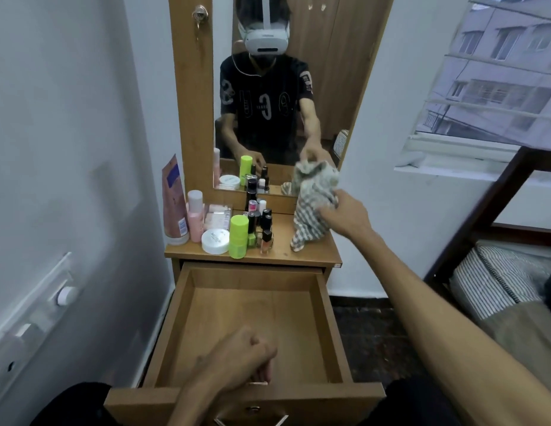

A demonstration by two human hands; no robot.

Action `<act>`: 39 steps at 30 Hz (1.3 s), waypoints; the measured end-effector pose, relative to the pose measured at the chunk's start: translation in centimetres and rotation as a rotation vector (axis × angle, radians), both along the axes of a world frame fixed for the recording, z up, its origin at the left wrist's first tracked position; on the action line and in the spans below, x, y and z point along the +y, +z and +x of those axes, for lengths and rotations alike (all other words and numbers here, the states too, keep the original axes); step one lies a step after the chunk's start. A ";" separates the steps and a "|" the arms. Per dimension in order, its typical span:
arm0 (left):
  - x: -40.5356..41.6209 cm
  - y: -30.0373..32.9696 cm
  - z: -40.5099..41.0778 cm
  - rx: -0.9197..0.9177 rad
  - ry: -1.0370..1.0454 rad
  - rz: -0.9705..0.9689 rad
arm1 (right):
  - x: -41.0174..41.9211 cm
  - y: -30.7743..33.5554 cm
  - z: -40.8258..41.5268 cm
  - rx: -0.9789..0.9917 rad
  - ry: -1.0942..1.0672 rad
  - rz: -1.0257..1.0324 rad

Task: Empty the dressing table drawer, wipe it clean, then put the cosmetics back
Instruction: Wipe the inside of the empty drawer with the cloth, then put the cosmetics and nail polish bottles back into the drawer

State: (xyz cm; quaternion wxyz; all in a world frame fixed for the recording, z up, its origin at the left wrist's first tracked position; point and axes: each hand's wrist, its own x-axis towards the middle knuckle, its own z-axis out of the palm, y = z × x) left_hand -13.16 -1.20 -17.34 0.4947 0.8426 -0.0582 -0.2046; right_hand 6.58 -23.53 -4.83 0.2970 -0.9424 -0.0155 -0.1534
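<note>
The wooden drawer (326, 318) is pulled out towards me, with nothing inside it. My left hand (246, 358) curls over its front edge near the handle. My right hand (345, 216) reaches over the dressing table top (311, 250) and grips a grey-and-white checked cloth (311, 210), whose lower end hangs down to the top. The cosmetics stand in a cluster on the left of the top: a lime green bottle (238, 236), a white round jar (215, 241), a pink bottle (195, 216), a pink tube (174, 204) and several small dark bottles (261, 222).
A mirror (283, 87) rises behind the table top and reflects a person with a headset. A white wall with sockets (31, 318) is close on the left. A bed with a dark frame (483, 210) and a window stand on the right.
</note>
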 end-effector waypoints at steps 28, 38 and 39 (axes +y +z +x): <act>-0.5 0.8 0.0 0.052 0.051 -0.059 | 10.0 -4.1 -7.5 -0.383 0.258 0.178; -0.4 1.4 -0.5 0.043 0.088 -0.109 | 14.6 -2.8 -6.5 -0.231 0.226 -0.122; -0.3 1.4 -0.4 0.044 0.091 -0.113 | 14.3 -2.7 -6.8 -0.228 0.240 -0.105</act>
